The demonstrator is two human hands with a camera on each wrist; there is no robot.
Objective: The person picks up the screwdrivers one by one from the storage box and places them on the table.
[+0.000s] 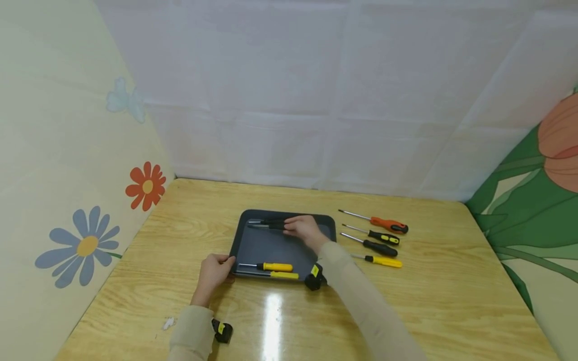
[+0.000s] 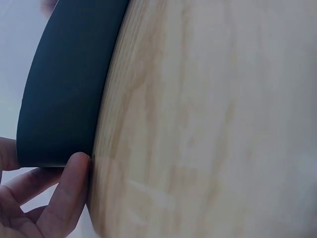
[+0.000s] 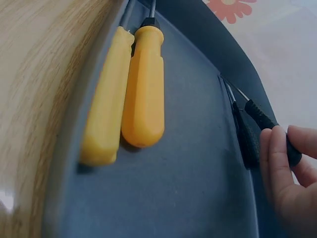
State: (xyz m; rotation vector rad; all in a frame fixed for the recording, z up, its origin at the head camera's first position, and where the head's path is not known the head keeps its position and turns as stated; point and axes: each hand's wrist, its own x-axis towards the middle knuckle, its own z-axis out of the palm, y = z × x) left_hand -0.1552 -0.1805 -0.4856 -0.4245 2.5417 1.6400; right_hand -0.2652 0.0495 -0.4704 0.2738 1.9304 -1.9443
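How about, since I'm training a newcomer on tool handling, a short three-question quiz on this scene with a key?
1. Count: how many screwdrivers lie on the table, to the right of the tray?
2. True or false: the right hand is empty.
3. Multiple choice: where does the left hand grip the tray? A) far right corner; B) near left corner; C) middle of the far rim.

Key:
1. Four.
2. False; it pinches a black-handled screwdriver over the far side of the tray.
3. B.
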